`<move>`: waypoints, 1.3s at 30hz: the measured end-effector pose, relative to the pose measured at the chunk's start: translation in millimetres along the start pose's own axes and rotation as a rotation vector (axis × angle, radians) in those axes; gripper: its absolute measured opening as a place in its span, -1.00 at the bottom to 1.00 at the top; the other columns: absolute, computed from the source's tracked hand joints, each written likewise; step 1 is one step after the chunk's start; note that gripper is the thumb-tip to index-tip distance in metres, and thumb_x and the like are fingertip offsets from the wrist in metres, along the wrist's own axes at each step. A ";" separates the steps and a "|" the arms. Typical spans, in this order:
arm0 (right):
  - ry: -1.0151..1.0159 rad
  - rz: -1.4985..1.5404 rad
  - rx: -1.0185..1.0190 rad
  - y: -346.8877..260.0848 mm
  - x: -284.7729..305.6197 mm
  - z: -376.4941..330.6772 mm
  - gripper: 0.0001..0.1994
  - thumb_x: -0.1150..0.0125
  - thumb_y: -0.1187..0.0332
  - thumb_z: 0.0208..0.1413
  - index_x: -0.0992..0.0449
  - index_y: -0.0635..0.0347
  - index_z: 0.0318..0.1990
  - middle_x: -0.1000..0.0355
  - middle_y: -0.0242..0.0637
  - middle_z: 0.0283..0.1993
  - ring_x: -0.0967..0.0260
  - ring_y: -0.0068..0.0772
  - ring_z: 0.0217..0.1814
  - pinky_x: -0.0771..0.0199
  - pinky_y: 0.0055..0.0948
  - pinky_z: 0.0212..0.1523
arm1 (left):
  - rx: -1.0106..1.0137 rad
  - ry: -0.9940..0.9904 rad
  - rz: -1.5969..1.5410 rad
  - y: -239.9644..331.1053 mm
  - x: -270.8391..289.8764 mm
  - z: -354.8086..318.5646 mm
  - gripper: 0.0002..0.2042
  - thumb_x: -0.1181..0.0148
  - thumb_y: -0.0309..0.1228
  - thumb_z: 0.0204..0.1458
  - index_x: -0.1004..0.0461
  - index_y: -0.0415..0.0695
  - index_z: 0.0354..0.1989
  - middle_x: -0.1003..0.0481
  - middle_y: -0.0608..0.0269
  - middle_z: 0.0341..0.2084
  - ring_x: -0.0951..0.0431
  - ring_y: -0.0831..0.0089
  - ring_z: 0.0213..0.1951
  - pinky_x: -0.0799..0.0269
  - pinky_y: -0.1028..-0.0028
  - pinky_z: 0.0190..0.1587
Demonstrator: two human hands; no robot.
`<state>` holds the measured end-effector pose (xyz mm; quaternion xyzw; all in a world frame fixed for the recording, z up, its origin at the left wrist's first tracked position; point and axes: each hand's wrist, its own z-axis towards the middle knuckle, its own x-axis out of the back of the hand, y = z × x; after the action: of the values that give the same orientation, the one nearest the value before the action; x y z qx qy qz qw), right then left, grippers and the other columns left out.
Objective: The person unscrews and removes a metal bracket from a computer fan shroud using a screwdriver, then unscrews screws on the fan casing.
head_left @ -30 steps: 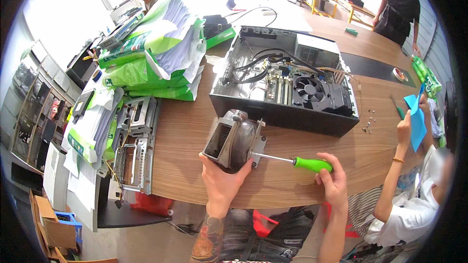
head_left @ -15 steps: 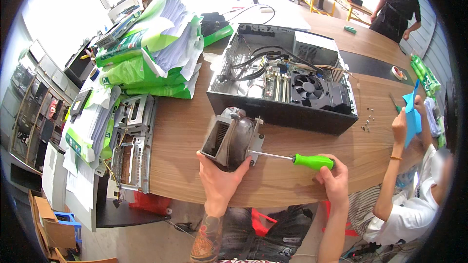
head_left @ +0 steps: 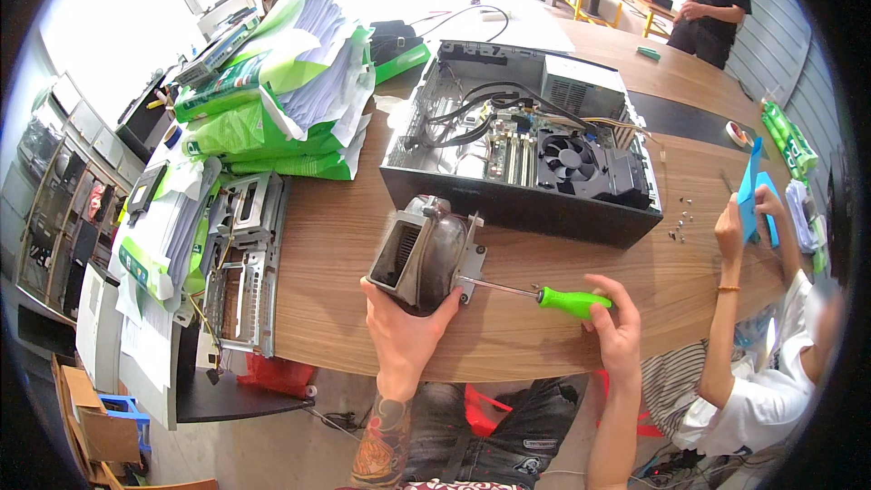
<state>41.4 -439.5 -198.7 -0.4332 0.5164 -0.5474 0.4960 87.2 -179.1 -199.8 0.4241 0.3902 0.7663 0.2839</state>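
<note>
My left hand (head_left: 406,340) is wrapped round the lower part of a grey blower fan (head_left: 435,259) with a rectangular outlet, holding it at the table's near side. A metal bracket (head_left: 472,263) stands along the blower's right side. The thin shaft of a green-handled screwdriver (head_left: 570,302) reaches left to the bracket's lower part, its tip at a screw there. My right hand (head_left: 620,331) has its fingertips at the handle's right end, the index finger lifted and bent over it. Behind the blower stands an opened desktop computer case (head_left: 517,204), its black cooling fan and cables exposed.
Loose screws (head_left: 679,225) lie right of the case. Green-wrapped paper stacks (head_left: 299,141) and a metal drive frame (head_left: 245,281) take up the left side. At the right, a seated person (head_left: 762,381) holds blue sheets (head_left: 749,191). A tape roll (head_left: 737,133) sits farther back.
My right hand's fingers have loosened and shifted on the screwdriver handle, the index finger rising. Blower and screwdriver moved slightly left. The seated person's blue sheet has turned, and the standing person's hands have come together.
</note>
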 end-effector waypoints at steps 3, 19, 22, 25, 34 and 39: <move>0.011 -0.079 0.136 -2.1 0.9 3.3 -0.62 -0.32 0.34 0.14 -0.49 0.33 0.07 -0.36 -0.43 -0.24 -0.28 -0.62 -0.23 -0.23 -0.66 -0.28 | 0.010 -0.003 -0.050 4.1 2.7 0.3 -0.23 -0.59 -0.22 -0.32 -0.25 -0.37 -0.01 -0.49 -0.18 -0.20 -0.55 -0.08 -0.17 -0.45 0.12 -0.11; 0.000 0.159 -0.155 1.1 10.4 -2.2 -0.69 -0.34 0.37 0.14 -0.52 0.39 -0.05 -0.40 -0.33 -0.27 -0.29 -0.68 -0.48 -0.18 -0.70 -0.58 | 0.023 -0.014 -0.018 9.3 4.1 2.1 -0.20 -0.59 -0.22 -0.31 -0.24 -0.41 0.03 -0.51 -0.20 -0.17 -0.57 -0.05 -0.14 -0.46 0.15 -0.07; -0.022 0.111 0.012 0.8 7.4 0.6 -0.73 -0.33 0.52 0.09 -0.52 0.36 -0.04 -0.36 -0.31 -0.20 -0.32 -0.64 -0.42 -0.31 -0.67 -0.52 | 0.034 -0.022 0.009 10.1 4.1 1.7 -0.20 -0.59 -0.22 -0.30 -0.23 -0.42 0.03 -0.52 -0.20 -0.16 -0.57 -0.05 -0.14 -0.47 0.16 -0.06; -0.072 0.001 0.182 7.9 8.0 6.1 -0.74 -0.31 0.60 0.06 -0.53 0.31 -0.06 -0.32 -0.29 -0.13 -0.34 -0.58 -0.35 -0.41 -0.64 -0.45 | 0.036 -0.025 0.012 10.9 4.7 2.2 -0.18 -0.59 -0.22 -0.31 -0.22 -0.41 0.05 -0.52 -0.20 -0.16 -0.57 -0.04 -0.13 -0.47 0.17 -0.06; -0.034 0.102 0.056 7.3 11.9 2.1 -0.67 -0.37 0.60 -0.01 -0.54 0.32 -0.04 -0.36 -0.31 -0.12 -0.35 -0.53 -0.10 -0.47 -0.60 -0.21 | 0.008 -0.017 0.006 8.9 2.5 1.2 -0.16 -0.59 -0.22 -0.31 -0.19 -0.41 0.06 -0.51 -0.21 -0.15 -0.57 -0.04 -0.13 -0.47 0.17 -0.06; 0.018 0.122 0.065 0.2 3.9 3.7 -0.62 -0.37 0.63 -0.03 -0.53 0.35 0.01 -0.39 -0.29 -0.06 -0.36 -0.51 -0.05 -0.47 -0.60 -0.18 | 0.007 -0.014 0.028 8.6 4.1 1.3 -0.16 -0.59 -0.21 -0.30 -0.19 -0.43 0.06 -0.50 -0.21 -0.15 -0.57 -0.06 -0.13 -0.46 0.17 -0.05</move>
<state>44.5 -443.9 -198.7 -0.3795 0.5283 -0.5366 0.5374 85.6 -180.1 -190.3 0.4356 0.3849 0.7660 0.2744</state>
